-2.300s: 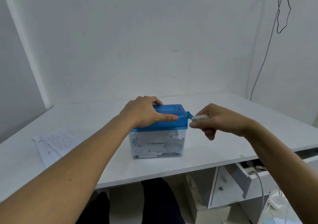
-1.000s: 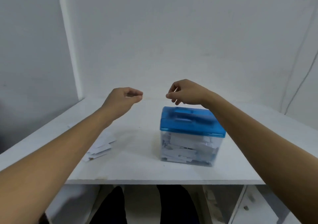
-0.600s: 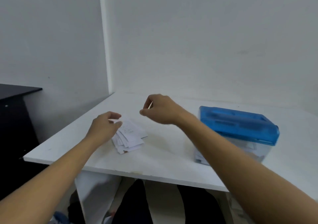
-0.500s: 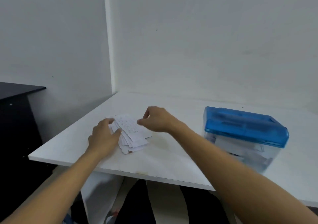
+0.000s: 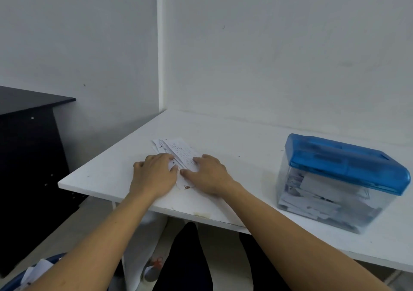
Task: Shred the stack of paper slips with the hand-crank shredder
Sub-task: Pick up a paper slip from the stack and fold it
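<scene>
Now that I have swung leftward, my left hand rests with relaxed fingers against the loose stack of white printed paper slips, and my right hand lies flat on it; neither grips a slip yet. Well apart to the right on the white table stands the blue-lidded clear plastic hand-crank shredder, its bin crowded with shreds. I judge another slip gets picked next.

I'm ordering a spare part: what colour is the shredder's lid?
Translucent blue, on a clear bin; the shredder's lid shows best in the head view.
</scene>
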Tool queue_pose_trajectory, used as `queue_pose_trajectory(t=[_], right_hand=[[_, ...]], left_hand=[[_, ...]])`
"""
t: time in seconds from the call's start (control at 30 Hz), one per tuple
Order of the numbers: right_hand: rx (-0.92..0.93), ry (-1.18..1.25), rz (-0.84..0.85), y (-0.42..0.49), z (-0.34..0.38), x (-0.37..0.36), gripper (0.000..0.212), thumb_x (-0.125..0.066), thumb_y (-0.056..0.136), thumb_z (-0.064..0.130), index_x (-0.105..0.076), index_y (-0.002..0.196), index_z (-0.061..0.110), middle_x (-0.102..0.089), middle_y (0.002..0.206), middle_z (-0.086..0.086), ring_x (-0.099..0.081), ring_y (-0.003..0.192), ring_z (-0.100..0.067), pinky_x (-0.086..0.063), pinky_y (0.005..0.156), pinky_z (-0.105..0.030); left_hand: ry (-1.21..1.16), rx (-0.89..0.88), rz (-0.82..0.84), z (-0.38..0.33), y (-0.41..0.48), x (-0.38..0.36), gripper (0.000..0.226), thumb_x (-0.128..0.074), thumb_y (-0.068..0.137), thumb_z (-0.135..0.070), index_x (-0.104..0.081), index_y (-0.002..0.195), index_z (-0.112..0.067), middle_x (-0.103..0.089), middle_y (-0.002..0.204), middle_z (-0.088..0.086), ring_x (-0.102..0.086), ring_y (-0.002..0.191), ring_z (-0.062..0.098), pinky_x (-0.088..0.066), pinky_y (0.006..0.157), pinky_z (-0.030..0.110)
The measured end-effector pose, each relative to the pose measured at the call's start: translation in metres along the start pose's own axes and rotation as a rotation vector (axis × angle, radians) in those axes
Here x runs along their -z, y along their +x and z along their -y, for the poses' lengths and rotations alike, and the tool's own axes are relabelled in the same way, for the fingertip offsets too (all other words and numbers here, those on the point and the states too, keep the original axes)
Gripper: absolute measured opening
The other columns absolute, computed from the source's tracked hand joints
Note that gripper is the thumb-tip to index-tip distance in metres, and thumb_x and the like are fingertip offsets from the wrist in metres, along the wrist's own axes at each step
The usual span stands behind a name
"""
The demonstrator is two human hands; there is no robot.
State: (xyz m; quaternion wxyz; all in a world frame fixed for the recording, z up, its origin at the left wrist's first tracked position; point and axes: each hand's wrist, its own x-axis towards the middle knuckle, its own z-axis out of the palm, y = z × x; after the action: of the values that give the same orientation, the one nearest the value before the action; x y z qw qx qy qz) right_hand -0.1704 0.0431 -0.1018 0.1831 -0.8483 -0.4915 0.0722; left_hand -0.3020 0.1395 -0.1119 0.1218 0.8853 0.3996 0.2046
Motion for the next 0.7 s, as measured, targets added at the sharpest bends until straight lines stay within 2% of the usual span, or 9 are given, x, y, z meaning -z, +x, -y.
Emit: queue_pose_trajectory(t=[0.1, 0.23, 0.37, 0.43, 0.5, 0.57, 0.63, 0.7], right_hand=[[0.005, 0.004, -0.013, -0.001, 0.001, 0.002, 0.069, -0.044, 0.097, 0.058, -0.043, 0.149, 0.014, -0.048, 0.137, -0.006, -0.044, 0.129, -0.026, -0.04, 0.106, -0.039], [0.006, 0.014, -0.009, -0.002, 0.001, 0.006, 0.057, -0.046, 0.098, 0.053, -0.056, 0.134, 0.01, -0.051, 0.126, -0.007, -0.049, 0.119, -0.025, -0.044, 0.096, -0.035], [0.01, 0.044, -0.014, -0.009, 0.001, 0.014, 0.056, -0.052, 0.098, 0.05, -0.054, 0.138, 0.011, -0.047, 0.14, -0.007, -0.045, 0.129, -0.025, -0.039, 0.103, -0.035], [0.006, 0.035, -0.011, -0.012, 0.001, 0.016, 0.055, -0.053, 0.098, 0.049, -0.056, 0.137, 0.011, -0.049, 0.14, -0.007, -0.049, 0.127, -0.024, -0.041, 0.101, -0.034], [0.007, -0.01, -0.015, -0.013, 0.003, 0.019, 0.046, -0.051, 0.099, 0.047, -0.064, 0.123, 0.01, -0.058, 0.127, -0.008, -0.058, 0.111, -0.025, -0.049, 0.091, -0.034], [0.017, -0.104, -0.048, -0.012, 0.005, 0.019, 0.035, -0.047, 0.1, 0.04, -0.061, 0.088, 0.011, -0.059, 0.094, -0.006, -0.059, 0.085, -0.026, -0.05, 0.07, -0.034], [0.02, -0.21, -0.086, -0.012, 0.007, 0.021, 0.037, -0.042, 0.102, 0.025, -0.041, 0.067, 0.013, -0.044, 0.074, -0.004, -0.051, 0.072, -0.026, -0.039, 0.057, -0.031], [0.036, -0.299, -0.154, -0.014, 0.008, 0.025, 0.036, -0.043, 0.099, 0.009, -0.036, 0.064, 0.013, -0.037, 0.067, -0.002, -0.047, 0.07, -0.026, -0.028, 0.051, -0.029]], left_hand=[[-0.007, 0.001, -0.013, 0.0, -0.001, 0.0, 0.042, -0.043, 0.103, -0.04, -0.047, 0.144, -0.031, -0.05, 0.148, -0.007, -0.039, 0.139, 0.017, -0.026, 0.112, 0.042], [-0.011, -0.004, -0.025, 0.0, -0.001, 0.0, 0.04, -0.043, 0.103, -0.039, -0.048, 0.142, -0.031, -0.051, 0.147, -0.009, -0.04, 0.138, 0.016, -0.026, 0.111, 0.042], [-0.021, -0.003, -0.025, 0.0, -0.001, 0.0, 0.039, -0.043, 0.103, -0.038, -0.049, 0.142, -0.031, -0.051, 0.146, -0.01, -0.04, 0.138, 0.016, -0.026, 0.112, 0.042], [-0.016, -0.003, -0.026, -0.001, -0.002, 0.001, 0.039, -0.043, 0.104, -0.038, -0.049, 0.141, -0.031, -0.051, 0.146, -0.009, -0.04, 0.138, 0.016, -0.026, 0.112, 0.041], [-0.014, -0.002, -0.027, -0.002, -0.002, 0.001, 0.038, -0.043, 0.104, -0.038, -0.049, 0.141, -0.031, -0.052, 0.145, -0.009, -0.04, 0.137, 0.016, -0.026, 0.112, 0.041], [-0.009, -0.003, -0.027, -0.002, -0.003, 0.001, 0.038, -0.042, 0.104, -0.037, -0.049, 0.141, -0.03, -0.052, 0.145, -0.008, -0.041, 0.137, 0.016, -0.027, 0.111, 0.041], [-0.014, -0.008, -0.026, -0.001, -0.004, 0.001, 0.039, -0.042, 0.104, -0.037, -0.049, 0.142, -0.03, -0.052, 0.145, -0.008, -0.041, 0.137, 0.016, -0.027, 0.111, 0.041], [-0.019, -0.012, -0.018, 0.0, -0.004, 0.001, 0.04, -0.041, 0.104, -0.037, -0.048, 0.143, -0.029, -0.051, 0.146, -0.009, -0.041, 0.137, 0.016, -0.027, 0.111, 0.041]])
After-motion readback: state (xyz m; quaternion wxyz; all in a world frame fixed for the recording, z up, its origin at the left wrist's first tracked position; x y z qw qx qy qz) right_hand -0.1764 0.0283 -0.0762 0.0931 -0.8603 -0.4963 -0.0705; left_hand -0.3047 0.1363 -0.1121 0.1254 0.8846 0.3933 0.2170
